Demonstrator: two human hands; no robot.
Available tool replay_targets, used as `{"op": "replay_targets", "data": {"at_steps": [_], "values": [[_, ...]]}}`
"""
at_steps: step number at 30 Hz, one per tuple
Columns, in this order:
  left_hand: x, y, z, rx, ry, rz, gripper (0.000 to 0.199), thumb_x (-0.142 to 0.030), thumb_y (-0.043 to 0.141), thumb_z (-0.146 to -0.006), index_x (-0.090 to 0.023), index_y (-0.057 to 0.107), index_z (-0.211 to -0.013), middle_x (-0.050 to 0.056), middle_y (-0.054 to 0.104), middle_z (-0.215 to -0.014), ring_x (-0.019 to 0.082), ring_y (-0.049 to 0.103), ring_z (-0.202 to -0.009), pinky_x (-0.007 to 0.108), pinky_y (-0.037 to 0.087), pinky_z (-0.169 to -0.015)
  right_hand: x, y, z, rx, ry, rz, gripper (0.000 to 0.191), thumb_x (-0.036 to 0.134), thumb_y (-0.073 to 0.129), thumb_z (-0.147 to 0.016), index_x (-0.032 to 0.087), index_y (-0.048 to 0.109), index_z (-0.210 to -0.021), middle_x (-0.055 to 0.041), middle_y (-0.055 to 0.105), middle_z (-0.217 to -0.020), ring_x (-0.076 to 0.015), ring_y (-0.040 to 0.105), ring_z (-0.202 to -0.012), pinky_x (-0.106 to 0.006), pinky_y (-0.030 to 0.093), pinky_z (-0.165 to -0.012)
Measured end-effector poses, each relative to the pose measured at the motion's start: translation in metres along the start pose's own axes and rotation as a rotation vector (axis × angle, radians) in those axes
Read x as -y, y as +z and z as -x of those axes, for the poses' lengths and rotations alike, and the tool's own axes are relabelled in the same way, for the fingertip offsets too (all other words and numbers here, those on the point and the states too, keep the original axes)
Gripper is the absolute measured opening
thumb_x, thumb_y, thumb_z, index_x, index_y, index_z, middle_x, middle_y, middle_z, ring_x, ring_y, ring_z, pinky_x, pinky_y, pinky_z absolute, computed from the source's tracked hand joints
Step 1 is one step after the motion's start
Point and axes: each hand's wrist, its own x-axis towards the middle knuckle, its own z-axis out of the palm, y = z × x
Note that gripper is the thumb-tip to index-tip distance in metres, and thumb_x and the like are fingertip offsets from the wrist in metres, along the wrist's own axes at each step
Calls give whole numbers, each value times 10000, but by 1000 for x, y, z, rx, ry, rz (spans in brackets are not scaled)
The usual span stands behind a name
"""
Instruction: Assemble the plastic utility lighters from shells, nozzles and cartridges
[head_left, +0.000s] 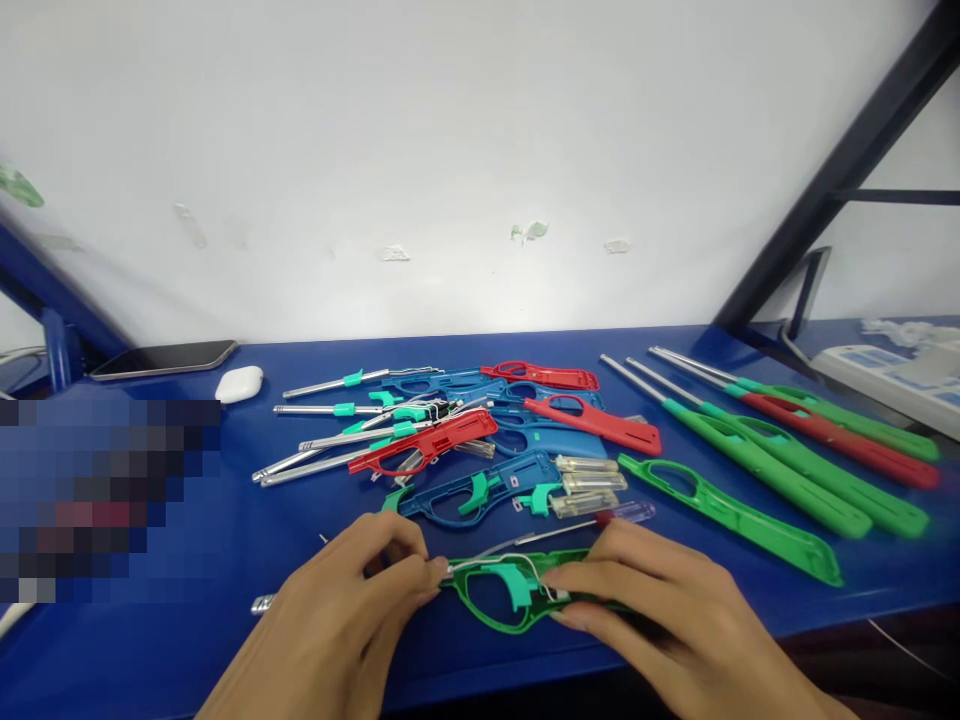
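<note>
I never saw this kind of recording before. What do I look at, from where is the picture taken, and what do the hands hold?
There is no machine here. A person works with two bare hands, and the one picture comes from a camera worn on their head, looking forward and down.

The left hand and right hand together hold an open green shell near the table's front edge. Inside it you see a teal trigger-like piece and a white wire.

On the blue table, the middle holds blue and red shells and clear parts. To the right lie closed handles with metal tubes. At the far left is a phone. A blocky patch hides part of the left side.
</note>
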Motion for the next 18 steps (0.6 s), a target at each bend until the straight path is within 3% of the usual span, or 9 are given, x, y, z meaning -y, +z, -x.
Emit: {"op": "replay_targets", "data": {"at_steps": [3,7,11,13,18], "values": [[2,2,2,-11,37,-57,309,-161,449,-1072,-297,715,-993,-7,692,-996,118,686,-723,232,570,-647,0,0,-1,-13,-8,-10,165,305,653,-1112,308,758,-1239,18,776,-942,-128,752,-779,-212,612,-722],[9,7,9,17,33,-105,369,-123,424,-1046,-314,724,-1142,-6,697,-994,103,635,-637,197,498,-508,0,-1,0,3,-9,-17,171,304,647,-1115,313,749,-1252,17,788,-975,-133,762,-811,-218,617,-752],[8,3,9,4,107,-165,439,-55,428,-978,-322,726,-1157,5,724,-1078,153,715,-799,255,570,-653,-1,-1,2,18,5,-12,178,307,645,-1116,325,744,-1263,20,794,-992,-138,769,-834,-220,627,-779],[2,-1,4,-15,159,-212,418,-48,431,-961,-294,723,-1130,13,728,-1053,162,720,-810,259,569,-654,-1,0,2,18,11,-6,179,311,639,-1119,329,744,-1263,24,800,-1003,-137,773,-855,-212,632,-805],[-11,-3,-6,-78,186,-237,300,-187,429,-1096,-253,675,-937,30,715,-989,173,690,-819,278,599,-728,2,-1,0,3,15,21,157,324,665,-1106,329,756,-1233,24,808,-1037,-136,789,-929,-192,636,-876]]}}
